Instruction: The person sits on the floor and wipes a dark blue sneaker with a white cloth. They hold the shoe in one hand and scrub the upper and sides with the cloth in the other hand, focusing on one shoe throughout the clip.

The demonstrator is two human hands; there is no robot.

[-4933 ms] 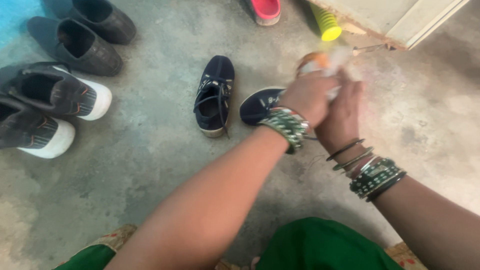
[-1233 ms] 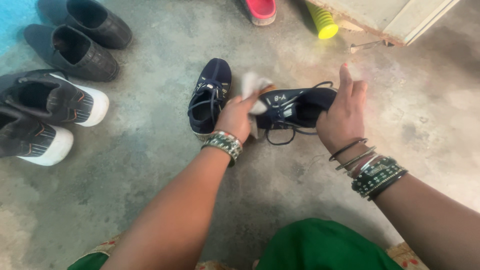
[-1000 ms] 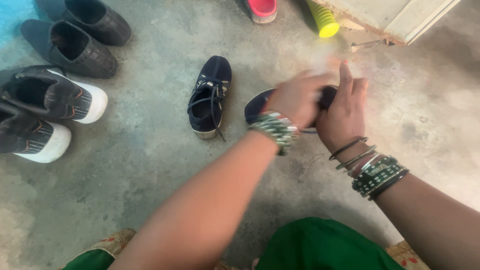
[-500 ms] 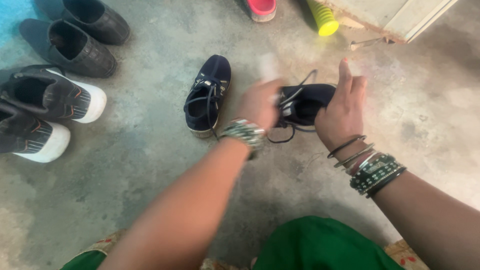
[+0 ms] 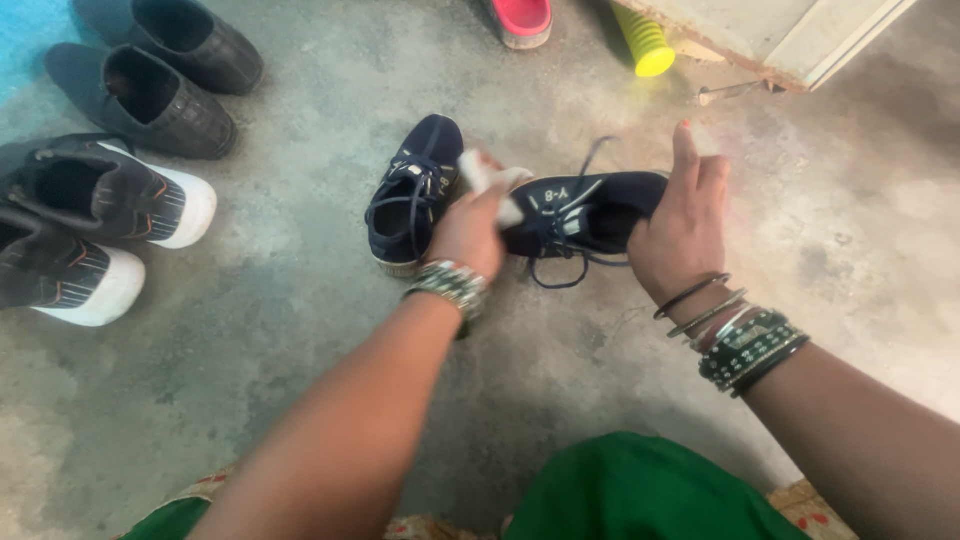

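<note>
Over the grey concrete floor (image 5: 250,330), I have my right hand (image 5: 683,232) closed around the heel end of a navy lace-up shoe (image 5: 580,210), thumb pointing up, with the shoe lifted and lying on its side so its toe points toward my left hand (image 5: 468,230). That left hand is wrapped around a small white cloth (image 5: 487,178), which presses against the toe end of the held shoe. Loose dark laces hang below the shoe and 1 loop sticks up above it.

Just beyond my left hand, on the side away from the held shoe, its matching navy shoe (image 5: 412,195) rests on the floor, laces loose. Well apart from the held shoe, past that partner, sit 2 black slip-on shoes (image 5: 150,70) and, nearer to me, 2 dark sneakers with white soles (image 5: 100,230). Farther from me than the held shoe lie a pink shoe (image 5: 523,20) and a yellow ribbed tube (image 5: 648,45), the tube just beside a pale door frame (image 5: 800,40). Green bangles ring both wrists, and green fabric (image 5: 640,495) covers my lap below the held shoe.
</note>
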